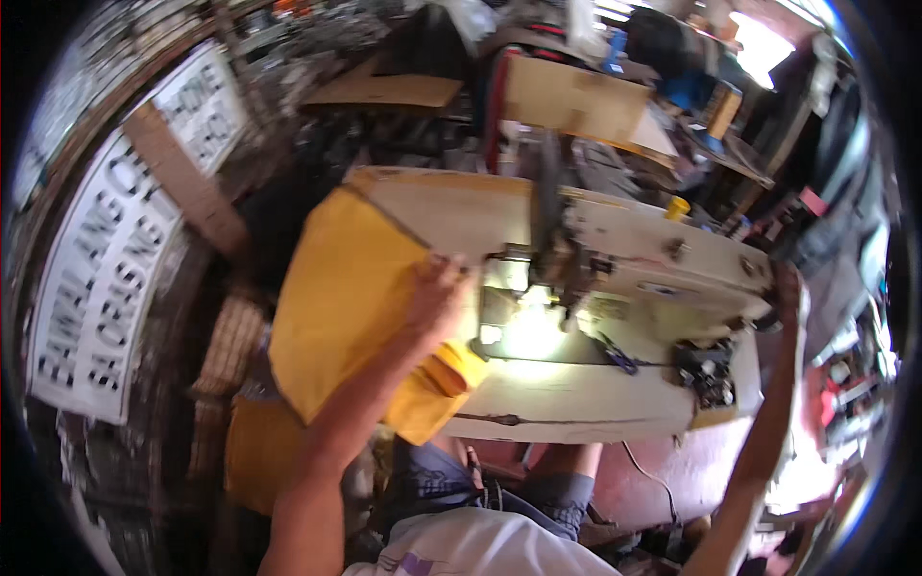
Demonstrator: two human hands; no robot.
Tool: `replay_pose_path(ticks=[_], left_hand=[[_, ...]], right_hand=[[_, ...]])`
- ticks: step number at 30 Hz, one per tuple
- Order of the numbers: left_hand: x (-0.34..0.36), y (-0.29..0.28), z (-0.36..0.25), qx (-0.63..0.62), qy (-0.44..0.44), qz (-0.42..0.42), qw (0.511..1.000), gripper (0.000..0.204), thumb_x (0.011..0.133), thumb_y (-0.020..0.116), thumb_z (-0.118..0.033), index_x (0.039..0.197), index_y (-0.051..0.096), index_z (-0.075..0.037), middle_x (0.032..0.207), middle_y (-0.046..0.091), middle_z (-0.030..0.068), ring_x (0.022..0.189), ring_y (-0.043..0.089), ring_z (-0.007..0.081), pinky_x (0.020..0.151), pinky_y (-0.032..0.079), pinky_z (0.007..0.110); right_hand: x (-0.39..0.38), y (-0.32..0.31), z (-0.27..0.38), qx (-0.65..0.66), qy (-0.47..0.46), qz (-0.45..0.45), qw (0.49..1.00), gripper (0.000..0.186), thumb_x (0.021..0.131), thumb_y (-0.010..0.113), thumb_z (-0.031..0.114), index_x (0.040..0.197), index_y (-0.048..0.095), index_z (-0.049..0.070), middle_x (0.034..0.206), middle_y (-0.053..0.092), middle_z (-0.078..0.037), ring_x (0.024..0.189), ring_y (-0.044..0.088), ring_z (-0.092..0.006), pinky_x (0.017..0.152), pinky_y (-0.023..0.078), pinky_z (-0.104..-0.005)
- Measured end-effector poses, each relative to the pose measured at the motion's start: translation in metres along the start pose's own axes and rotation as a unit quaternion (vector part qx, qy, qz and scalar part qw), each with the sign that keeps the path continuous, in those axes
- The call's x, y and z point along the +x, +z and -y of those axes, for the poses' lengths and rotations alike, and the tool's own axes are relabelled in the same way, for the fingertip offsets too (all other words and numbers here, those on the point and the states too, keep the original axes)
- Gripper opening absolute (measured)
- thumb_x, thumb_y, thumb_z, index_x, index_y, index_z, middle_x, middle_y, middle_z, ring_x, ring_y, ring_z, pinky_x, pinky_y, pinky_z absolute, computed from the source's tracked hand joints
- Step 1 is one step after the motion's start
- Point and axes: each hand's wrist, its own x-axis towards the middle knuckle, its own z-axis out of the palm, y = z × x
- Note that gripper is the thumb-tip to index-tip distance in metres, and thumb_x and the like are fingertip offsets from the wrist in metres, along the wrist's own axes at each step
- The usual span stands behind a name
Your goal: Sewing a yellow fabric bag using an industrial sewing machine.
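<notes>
A sewing machine (634,226) stands on a pale table (576,394), its lamp lighting the needle area. Yellow cloth (336,278) spreads over the table's left side and hangs off its edge, with a folded flap toward me. My left hand (442,293) is on the cloth's right edge, left of the needle, fingers curled against it. Far to the right, my right hand (789,288) reaches the machine's end; its fingers are blurred and mostly hidden. Small dark blue-handled snips (617,355) lie under the machine's arm, left of a dark metal mechanism (706,370).
Large lettered signs (101,278) lean at the left beside a wooden plank (182,182). Cardboard (571,96) and piled items stand behind the machine. A yellow spool-like piece (677,208) sits on its top. Dark cloths (836,211) hang at the right. A cord (653,475) trails below.
</notes>
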Motion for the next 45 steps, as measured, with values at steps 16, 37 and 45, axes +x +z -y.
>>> replay_pose_path(ticks=[16,37,45], left_hand=[[-0.057,-0.022,0.017,-0.182,-0.025,-0.022,0.983,0.013,0.084,0.064,-0.004,0.095,0.071,-0.006,0.107,0.067,0.0069,0.108,0.060,0.0292,0.099,0.046,0.040],[-0.030,-0.073,-0.041,-0.434,-0.114,0.199,0.871,0.014,0.096,0.067,-0.014,0.099,0.070,0.000,0.079,0.064,0.0002,0.074,0.056,0.0066,0.073,0.048,0.025],[-0.026,-0.065,-0.036,-0.469,-0.123,0.246,0.839,0.011,0.094,0.067,-0.008,0.099,0.071,0.002,0.099,0.065,0.0066,0.089,0.066,0.0128,0.083,0.051,0.028]], right_hand=[[0.158,-0.251,0.307,0.512,0.551,0.043,0.658,0.041,0.087,0.068,0.005,0.127,0.062,0.009,0.114,0.062,-0.016,0.112,0.058,-0.0354,0.095,0.048,-0.0458],[0.258,-0.339,0.442,0.718,0.324,0.217,0.576,0.024,0.094,0.063,0.013,0.113,0.058,-0.001,0.097,0.066,-0.022,0.088,0.067,-0.0379,0.077,0.053,-0.0438],[0.278,-0.328,0.460,0.700,0.330,0.158,0.613,0.026,0.090,0.072,0.023,0.103,0.069,0.000,0.091,0.070,-0.021,0.082,0.069,-0.0364,0.074,0.053,-0.0441]])
